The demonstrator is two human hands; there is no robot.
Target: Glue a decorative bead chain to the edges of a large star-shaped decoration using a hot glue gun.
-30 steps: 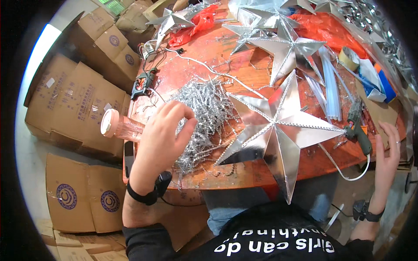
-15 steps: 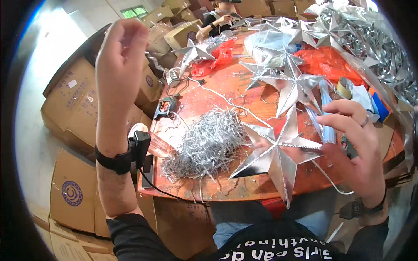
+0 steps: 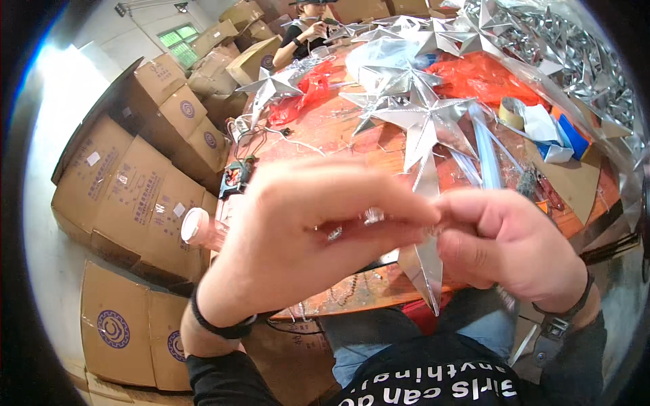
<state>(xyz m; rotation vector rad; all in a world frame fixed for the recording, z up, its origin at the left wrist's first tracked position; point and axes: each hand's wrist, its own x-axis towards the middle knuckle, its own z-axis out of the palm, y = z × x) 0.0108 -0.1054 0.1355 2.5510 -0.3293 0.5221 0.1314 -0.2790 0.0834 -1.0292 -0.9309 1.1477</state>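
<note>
Apparently the two hands work as a pair: the left hand (image 3: 284, 220) stretches across with bent wrist, fingers and thumb making a narrow hollow whose tips come near the thumb and forefinger of the right hand (image 3: 511, 250), which are drawn close together while its other fingers curl in. Silvery glints show in the left hollow, but because of the blur I cannot tell whether either hand is closed on something thin, or whether the glints belong to what lies behind. Such a fingertip posture would suit, I judge, a small or slender item. Just beyond and partly hidden by the hands, the silver star (image 3: 421, 281) seems to lie at the near side of the orange table (image 3: 318, 125). Its near point is directed to the person's lap and appears to pass over the edge, probably to keep its middle in easy reach; the opposite point looks away, so its visible long line runs nearly straight from the body. Clear sticks (image 3: 486, 152) lie to the right, lengthwise away from the person, perhaps for convenient taking.
</note>
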